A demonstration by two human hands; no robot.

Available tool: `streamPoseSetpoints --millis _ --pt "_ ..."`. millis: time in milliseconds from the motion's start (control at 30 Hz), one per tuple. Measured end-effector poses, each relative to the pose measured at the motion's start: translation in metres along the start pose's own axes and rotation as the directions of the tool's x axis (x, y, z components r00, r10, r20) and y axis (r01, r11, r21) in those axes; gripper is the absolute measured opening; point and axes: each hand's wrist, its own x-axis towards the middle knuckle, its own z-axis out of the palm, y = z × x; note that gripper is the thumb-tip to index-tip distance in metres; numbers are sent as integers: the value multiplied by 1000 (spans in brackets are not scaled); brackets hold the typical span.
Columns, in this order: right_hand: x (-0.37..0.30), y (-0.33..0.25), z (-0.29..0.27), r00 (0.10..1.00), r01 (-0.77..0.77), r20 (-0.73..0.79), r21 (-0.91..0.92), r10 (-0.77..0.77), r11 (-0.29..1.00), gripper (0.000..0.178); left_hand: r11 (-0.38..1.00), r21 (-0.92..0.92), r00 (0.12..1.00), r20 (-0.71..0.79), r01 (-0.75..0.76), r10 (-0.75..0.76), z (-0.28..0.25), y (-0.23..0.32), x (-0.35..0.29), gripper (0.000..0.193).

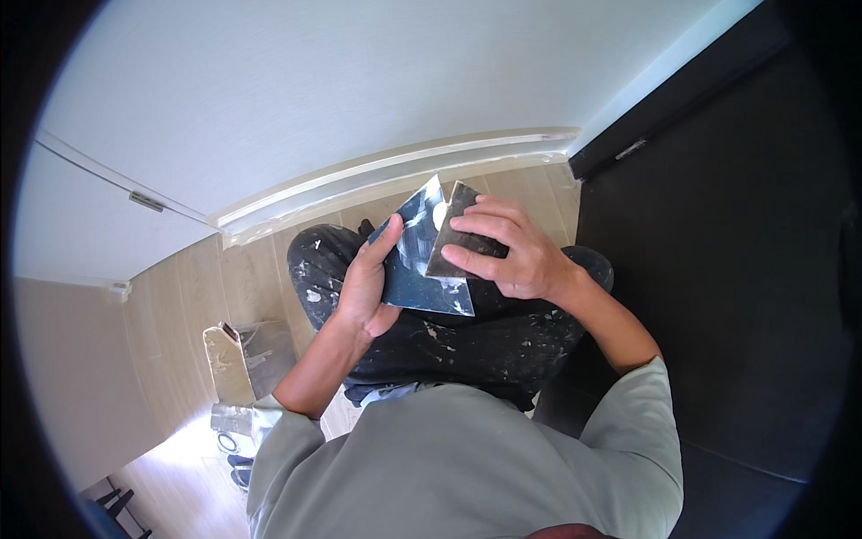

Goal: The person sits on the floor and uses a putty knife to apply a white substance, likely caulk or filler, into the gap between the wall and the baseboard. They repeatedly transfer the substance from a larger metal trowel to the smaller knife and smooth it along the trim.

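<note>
My left hand grips a dark blue flat plate by its left edge, thumb on top. White filler is smeared across the plate, with a small thick dab of filler near its upper right side. In my right hand is a dark, worn rectangular scraper, fingers spread over its face. The scraper's left edge lies over the plate beside the dab; whether it presses on the plate I cannot tell. Both are held above my lap, over black trousers spotted with white.
Ahead runs a pale baseboard along a white wall. A dark door stands close on the right. On the wood-look floor at left rests an opened, stained bag or carton. A white door with a hinge is at far left.
</note>
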Motion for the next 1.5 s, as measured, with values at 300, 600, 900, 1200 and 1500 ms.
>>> streamPoseSetpoints --millis 300,600,900,1200,1500 --pt "-7 29 -14 957 -272 59 -157 284 949 55 981 8 981 13 -196 196 -10 16 -2 43" --pt "36 -17 -50 398 -226 606 792 689 -567 39 -378 610 104 607 -696 788 -56 22 26 51" --pt "48 -39 -58 365 -275 785 605 501 -747 27 -765 344 -83 885 -545 458 -42 28 34 36" --pt "39 -34 -49 373 -245 768 622 520 -743 30 -832 265 -81 935 -487 345 -40 28 38 40" --pt "20 -8 -35 337 -214 755 643 562 -736 25 -852 239 68 970 -466 235 -42 43 47 27"
